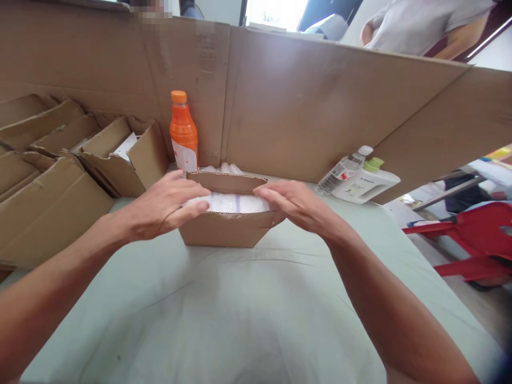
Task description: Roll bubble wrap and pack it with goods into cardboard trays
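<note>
A small open-topped cardboard box point(218, 230) stands upright on the table, packed with white items in clear plastic point(240, 203). My left hand point(166, 205) grips its left end, the thumb lying over the contents and the fingers along the far rim. At the right end my right hand point(294, 204) clasps the box, with its thumb over the packed items and some fingers hidden behind the cardboard.
Several open cardboard boxes point(132, 154) crowd the left side. Behind stand an orange bottle point(184, 130), a clear water bottle point(340, 172) and a white jug point(362, 184), before a tall cardboard wall point(300, 106). Red chairs point(480, 229) are at right; a person point(424, 26) is beyond.
</note>
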{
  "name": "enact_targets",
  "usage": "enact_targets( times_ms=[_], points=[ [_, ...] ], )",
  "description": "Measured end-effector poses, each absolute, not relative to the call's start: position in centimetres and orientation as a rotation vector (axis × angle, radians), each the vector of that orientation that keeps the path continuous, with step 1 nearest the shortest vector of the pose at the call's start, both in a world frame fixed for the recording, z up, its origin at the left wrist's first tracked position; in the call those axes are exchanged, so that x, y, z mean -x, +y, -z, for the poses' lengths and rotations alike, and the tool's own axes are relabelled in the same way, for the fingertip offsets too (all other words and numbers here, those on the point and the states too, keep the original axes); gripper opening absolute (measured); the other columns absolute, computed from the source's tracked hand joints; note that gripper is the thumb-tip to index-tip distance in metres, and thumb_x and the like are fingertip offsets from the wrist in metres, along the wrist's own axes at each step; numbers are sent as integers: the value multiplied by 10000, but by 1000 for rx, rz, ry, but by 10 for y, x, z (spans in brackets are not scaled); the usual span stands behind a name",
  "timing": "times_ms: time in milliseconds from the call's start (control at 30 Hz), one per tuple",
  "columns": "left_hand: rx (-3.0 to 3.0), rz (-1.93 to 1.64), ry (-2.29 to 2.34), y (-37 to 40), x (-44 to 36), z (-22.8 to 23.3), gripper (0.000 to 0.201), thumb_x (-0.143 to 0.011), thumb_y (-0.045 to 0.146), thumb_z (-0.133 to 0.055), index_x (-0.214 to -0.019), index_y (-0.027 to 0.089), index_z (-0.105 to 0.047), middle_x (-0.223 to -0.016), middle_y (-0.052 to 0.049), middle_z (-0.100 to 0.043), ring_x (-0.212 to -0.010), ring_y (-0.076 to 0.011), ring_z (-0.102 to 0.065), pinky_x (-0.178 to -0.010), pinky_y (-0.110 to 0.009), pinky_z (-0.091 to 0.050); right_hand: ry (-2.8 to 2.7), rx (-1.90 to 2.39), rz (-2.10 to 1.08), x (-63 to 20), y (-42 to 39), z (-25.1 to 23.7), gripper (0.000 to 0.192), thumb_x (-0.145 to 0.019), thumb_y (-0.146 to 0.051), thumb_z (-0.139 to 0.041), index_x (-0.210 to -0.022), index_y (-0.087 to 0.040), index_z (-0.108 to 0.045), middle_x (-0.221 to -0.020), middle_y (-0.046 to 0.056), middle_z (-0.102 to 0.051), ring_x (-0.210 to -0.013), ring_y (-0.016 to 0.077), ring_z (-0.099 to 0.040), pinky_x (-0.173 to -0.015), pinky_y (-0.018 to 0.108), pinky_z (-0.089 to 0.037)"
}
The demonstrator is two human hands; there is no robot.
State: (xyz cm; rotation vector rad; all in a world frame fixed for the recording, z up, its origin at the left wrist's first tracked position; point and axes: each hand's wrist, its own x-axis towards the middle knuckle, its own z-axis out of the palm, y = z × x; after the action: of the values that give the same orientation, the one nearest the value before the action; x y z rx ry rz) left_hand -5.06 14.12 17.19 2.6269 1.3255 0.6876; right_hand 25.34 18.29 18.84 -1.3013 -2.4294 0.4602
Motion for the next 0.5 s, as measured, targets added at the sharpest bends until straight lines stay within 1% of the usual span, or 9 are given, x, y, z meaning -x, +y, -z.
enact_targets(
  times_ms=[67,133,200,267,300,367,433,500],
  points=[
    [-2538,-1033,1415,118,66,-166,376,-1004,447,-420,-1197,241,-669,-1209,-28,-706,-1199,-245,-604,-1154,-485,-370,-2175,1309,-322,-281,162,-174,380,-1008,-506,-453,-977,-234,-717,-984,45,-734,-942,223,-660,-846,355,-477],
    [-2305,-1379,1635,96,78,-146,344,-970,408,-511,-1235,247,-660,-1252,-35,-694,-1193,-251,-618,-1105,-463,-440,-1959,1362,-257,-306,143,-150,272,-972,-439,-540,-1049,-251,-721,-1079,54,-749,-1052,246,-673,-926,397,-491],
    [-2034,-1440,1855,84,82,-113,371,-915,416,-594,-1242,250,-649,-1207,-49,-701,-1134,-258,-650,-1054,-464,-491,-1856,1423,-315,-319,131,-120,257,-934,-419,-588,-1083,-247,-707,-1113,67,-753,-1073,255,-684,-936,423,-516],
    [-1815,-1332,1880,84,74,-78,512,-851,444,-653,-1314,236,-586,-1220,-78,-682,-1093,-265,-666,-1005,-475,-528,-1852,1459,-442,-316,130,-90,338,-904,-428,-607,-1175,-233,-662,-1175,90,-739,-1074,259,-688,-897,428,-546],
    [-1714,-1299,1848,88,66,-63,550,-831,448,-666,-1322,223,-566,-1219,-90,-674,-1073,-263,-673,-971,-465,-550,-1880,1467,-515,-309,132,-78,389,-891,-437,-608,-1217,-225,-633,-1199,102,-728,-1058,258,-690,-863,420,-559],
    [-1536,-1305,1772,99,43,-43,503,-806,439,-666,-1231,185,-580,-1153,-97,-675,-1001,-251,-686,-903,-440,-581,-1940,1499,-640,-292,138,-60,424,-873,-458,-595,-1211,-201,-600,-1168,117,-727,-942,246,-702,-773,395,-570],
    [-1412,-1362,1736,105,21,-36,427,-802,401,-645,-1153,167,-578,-1084,-90,-674,-954,-237,-687,-865,-418,-590,-1946,1572,-696,-278,144,-51,383,-862,-484,-568,-1099,-184,-597,-1030,111,-742,-761,225,-685,-689,380,-558],
    [-1371,-1401,1711,101,5,-38,403,-805,351,-626,-1158,165,-568,-1078,-92,-667,-966,-232,-680,-866,-406,-587,-1896,1636,-718,-275,145,-48,374,-846,-518,-559,-1013,-185,-582,-926,102,-740,-659,220,-660,-653,384,-545]
  ],
)
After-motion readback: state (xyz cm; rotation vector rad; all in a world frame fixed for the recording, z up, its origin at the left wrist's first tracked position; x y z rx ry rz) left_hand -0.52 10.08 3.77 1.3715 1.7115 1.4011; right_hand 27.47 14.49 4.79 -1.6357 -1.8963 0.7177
